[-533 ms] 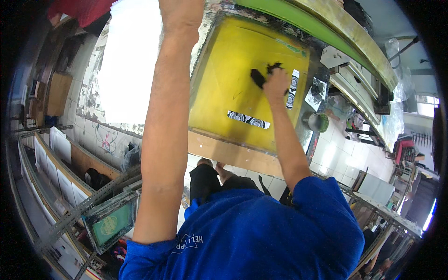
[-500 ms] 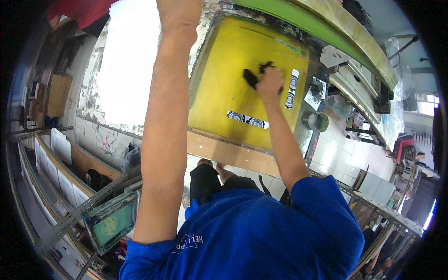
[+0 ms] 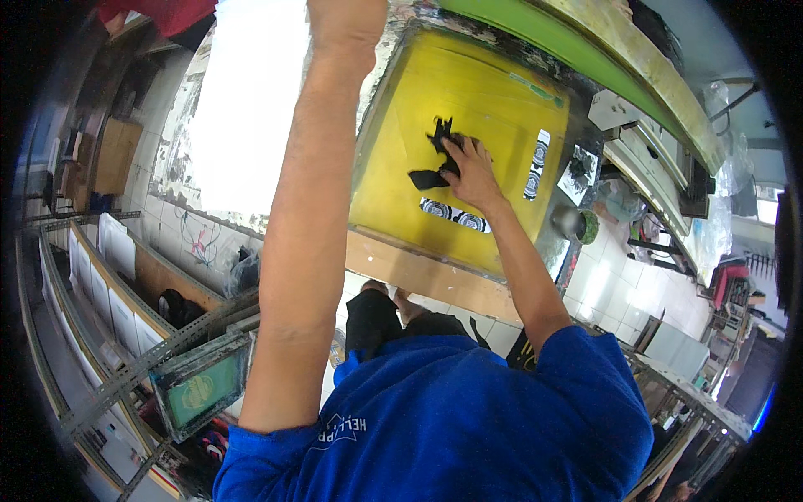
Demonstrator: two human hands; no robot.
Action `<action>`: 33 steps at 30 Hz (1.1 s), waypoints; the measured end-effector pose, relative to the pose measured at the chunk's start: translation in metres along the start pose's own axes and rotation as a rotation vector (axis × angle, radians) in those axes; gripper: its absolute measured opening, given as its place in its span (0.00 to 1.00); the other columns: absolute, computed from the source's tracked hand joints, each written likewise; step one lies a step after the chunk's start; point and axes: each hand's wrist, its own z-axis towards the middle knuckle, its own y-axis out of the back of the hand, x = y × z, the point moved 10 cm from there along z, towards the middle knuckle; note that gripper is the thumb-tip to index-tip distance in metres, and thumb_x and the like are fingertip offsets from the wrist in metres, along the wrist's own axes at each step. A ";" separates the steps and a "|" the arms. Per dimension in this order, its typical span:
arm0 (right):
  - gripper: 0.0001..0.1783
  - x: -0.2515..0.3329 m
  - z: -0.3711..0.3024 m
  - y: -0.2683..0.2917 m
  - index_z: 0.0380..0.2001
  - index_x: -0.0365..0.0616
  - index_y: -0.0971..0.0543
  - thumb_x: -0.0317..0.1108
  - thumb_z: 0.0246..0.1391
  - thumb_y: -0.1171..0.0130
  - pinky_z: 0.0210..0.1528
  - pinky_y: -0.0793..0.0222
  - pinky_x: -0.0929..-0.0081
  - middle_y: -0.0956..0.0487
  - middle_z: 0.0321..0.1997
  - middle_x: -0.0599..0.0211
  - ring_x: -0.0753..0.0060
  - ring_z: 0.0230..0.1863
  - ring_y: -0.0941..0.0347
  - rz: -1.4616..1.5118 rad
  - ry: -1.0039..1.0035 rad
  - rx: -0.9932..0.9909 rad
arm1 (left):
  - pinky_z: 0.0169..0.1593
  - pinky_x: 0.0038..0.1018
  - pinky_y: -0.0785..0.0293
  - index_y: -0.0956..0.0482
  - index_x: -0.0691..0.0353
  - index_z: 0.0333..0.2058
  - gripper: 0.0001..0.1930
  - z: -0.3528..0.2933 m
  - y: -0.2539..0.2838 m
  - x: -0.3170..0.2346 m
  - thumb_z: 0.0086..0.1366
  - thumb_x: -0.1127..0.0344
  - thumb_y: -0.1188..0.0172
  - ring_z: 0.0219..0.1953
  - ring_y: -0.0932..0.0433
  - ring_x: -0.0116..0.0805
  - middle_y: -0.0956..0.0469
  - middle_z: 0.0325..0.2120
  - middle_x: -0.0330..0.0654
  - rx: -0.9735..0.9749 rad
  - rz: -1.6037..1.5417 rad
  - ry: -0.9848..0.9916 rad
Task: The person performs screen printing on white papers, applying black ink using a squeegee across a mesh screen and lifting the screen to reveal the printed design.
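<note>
White sheets (image 3: 251,109) at left; left hand (image 3: 347,18) cut off by top edge, can't tell its grip. Black cloth (image 3: 429,179) on yellow panel (image 3: 389,142), bunched in right hand (image 3: 470,171), fingers gripping it; patterned strip (image 3: 537,166) right of that hand; cup (image 3: 570,222) at panel's right.

Yellow panel (image 3: 506,113) well lit, white paper (image 3: 251,109) blown out, glare on floor tiles (image 3: 623,272), fisheye-bent edges, black corners

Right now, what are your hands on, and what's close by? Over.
Left hand: cut off by top edge, grip unseen. Right hand: fingers on black cloth, atop yellow panel. Near the cloth: patterned strip.
</note>
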 end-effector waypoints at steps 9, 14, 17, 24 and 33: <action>0.15 -0.038 -0.007 -0.018 0.37 0.47 0.15 0.27 0.40 0.30 0.50 0.29 0.59 0.23 0.43 0.57 0.51 0.49 0.28 0.204 -0.252 -0.068 | 0.47 0.25 0.31 0.18 0.69 0.46 0.23 -0.007 -0.005 -0.004 0.59 0.55 0.29 0.40 0.24 0.26 0.18 0.37 0.40 0.049 -0.109 -0.011; 0.13 -0.026 0.006 -0.015 0.34 0.46 0.15 0.25 0.40 0.32 0.47 0.29 0.57 0.22 0.39 0.56 0.47 0.43 0.28 0.165 -0.138 -0.115 | 0.48 0.25 0.30 0.18 0.70 0.46 0.24 -0.009 -0.004 -0.005 0.59 0.56 0.29 0.41 0.24 0.27 0.17 0.39 0.42 0.070 -0.089 0.004; 0.10 -0.057 0.025 -0.004 0.28 0.47 0.15 0.27 0.38 0.29 0.48 0.30 0.56 0.23 0.41 0.55 0.47 0.43 0.28 0.018 -0.237 -0.246 | 0.48 0.25 0.30 0.18 0.70 0.46 0.24 -0.008 -0.010 0.001 0.60 0.55 0.29 0.41 0.24 0.26 0.17 0.39 0.42 0.058 -0.063 0.049; 0.13 -0.012 -0.005 -0.028 0.29 0.50 0.14 0.33 0.35 0.25 0.48 0.30 0.55 0.23 0.41 0.56 0.49 0.45 0.28 0.069 -0.166 -0.088 | 0.46 0.24 0.30 0.18 0.71 0.46 0.23 -0.011 0.000 -0.003 0.59 0.57 0.28 0.39 0.24 0.26 0.17 0.37 0.40 0.034 -0.085 0.011; 0.11 0.014 -0.016 -0.040 0.29 0.51 0.15 0.33 0.38 0.26 0.46 0.31 0.57 0.22 0.40 0.60 0.51 0.44 0.28 0.102 -0.172 -0.041 | 0.44 0.24 0.30 0.17 0.69 0.43 0.21 -0.008 0.006 0.000 0.60 0.57 0.29 0.37 0.24 0.25 0.17 0.36 0.39 0.023 -0.056 0.014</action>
